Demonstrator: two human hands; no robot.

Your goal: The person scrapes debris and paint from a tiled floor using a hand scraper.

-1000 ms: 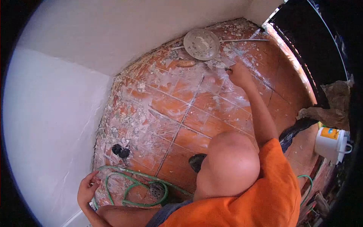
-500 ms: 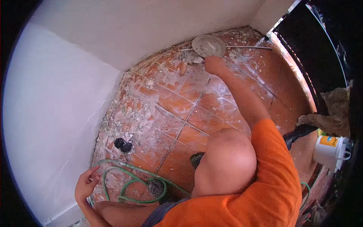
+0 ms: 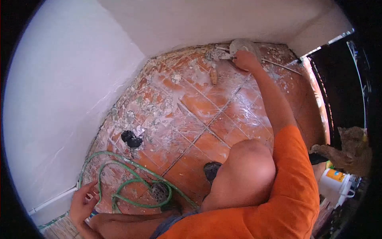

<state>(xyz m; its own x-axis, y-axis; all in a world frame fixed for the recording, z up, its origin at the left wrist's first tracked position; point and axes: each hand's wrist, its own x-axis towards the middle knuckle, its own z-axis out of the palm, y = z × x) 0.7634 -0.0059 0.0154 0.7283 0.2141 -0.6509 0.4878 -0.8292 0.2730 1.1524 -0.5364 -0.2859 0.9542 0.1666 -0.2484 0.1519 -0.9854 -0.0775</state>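
At the far side of the floor, my right hand [image 3: 246,60] is closed around a scraper [image 3: 226,56], whose flat blade points left at the foot of the wall. Just behind that hand lies a pale, dusty round disc [image 3: 241,44], partly hidden by it. A thin white rod [image 3: 280,65] runs beside the disc. My left hand [image 3: 83,201] is open by my bent leg, fingers apart and holding nothing. Nearest to it is a looped green hose [image 3: 107,153] on the floor.
Pale debris [image 3: 139,105] is strewn over the orange floor tiles [image 3: 203,105] along the wall [image 3: 75,91]. A crumpled black item [image 3: 131,139] lies left of centre. At the right stand a white bucket [image 3: 332,184] and a torn brown piece of material [image 3: 350,145].
My head view has shifted, so the floor sits differently in the frame. My right hand now covers part of the disc, with the scraper still in it. My left hand remains open.
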